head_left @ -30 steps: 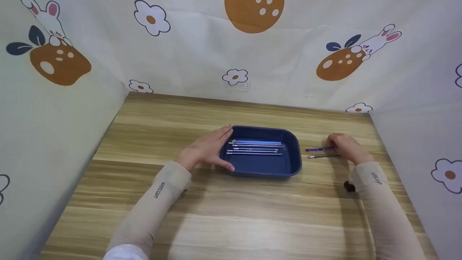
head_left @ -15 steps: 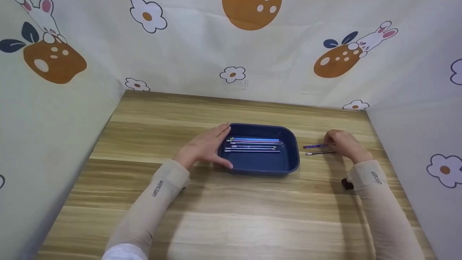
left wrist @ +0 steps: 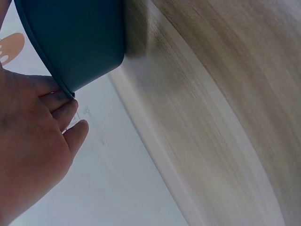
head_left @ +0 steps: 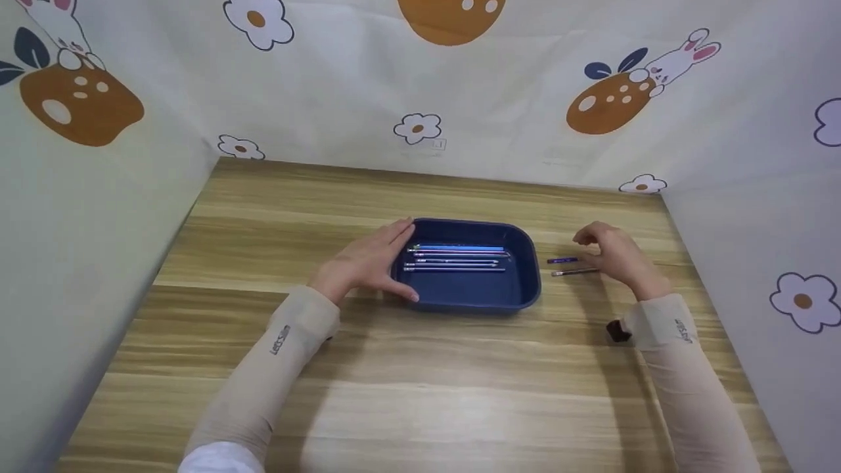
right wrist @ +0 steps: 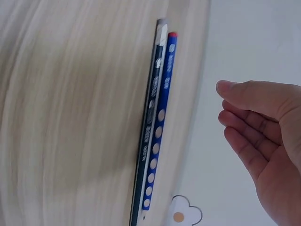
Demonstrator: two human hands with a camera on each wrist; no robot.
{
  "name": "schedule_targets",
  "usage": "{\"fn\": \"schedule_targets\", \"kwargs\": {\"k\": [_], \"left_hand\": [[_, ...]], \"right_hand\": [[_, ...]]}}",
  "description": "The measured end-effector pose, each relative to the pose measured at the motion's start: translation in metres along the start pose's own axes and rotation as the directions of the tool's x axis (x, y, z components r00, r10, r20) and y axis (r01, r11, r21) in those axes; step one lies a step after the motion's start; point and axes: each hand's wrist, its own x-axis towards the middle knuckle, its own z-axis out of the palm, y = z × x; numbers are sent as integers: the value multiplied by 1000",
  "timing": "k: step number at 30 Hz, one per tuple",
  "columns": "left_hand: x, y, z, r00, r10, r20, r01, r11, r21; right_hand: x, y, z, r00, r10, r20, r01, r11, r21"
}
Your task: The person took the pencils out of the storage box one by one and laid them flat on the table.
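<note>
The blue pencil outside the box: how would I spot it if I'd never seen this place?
On the wooden table, find the dark blue box. Just right of it in the head view, two pencils lie side by side near the right hand. The blue pencil has a red end and pale round spots, unlike its darker neighbour.

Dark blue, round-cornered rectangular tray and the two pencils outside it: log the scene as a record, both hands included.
container: dark blue, round-cornered rectangular tray
contents: several slim pencils, roughly parallel
left hand: bare left hand, gripping the tray's left end
right hand: bare right hand, fingers loosely curled, holding nothing
loose items: dark pencil with pale end; blue pencil with round pale spots, red end
loose layout: side by side
surface: wood-grain tabletop
</note>
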Motion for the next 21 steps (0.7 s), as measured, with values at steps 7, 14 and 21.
{"fn": "schedule_targets", "kwargs": {"k": [7,14,21], "left_hand": [[-1,0,0,1000,-3,-1,3,1000,-1],[-2,0,-1,1000,5,-3,-5,1000,0],[1,-3,3,999,30,-19,-30,1000,1]], "right_hand": [[0,-13,0,999,-6,-48,9,999,50],[2,-31,0,997,-9,-75,15,996,89],[7,-51,4,994,-42,-105,57,988,144]]}}
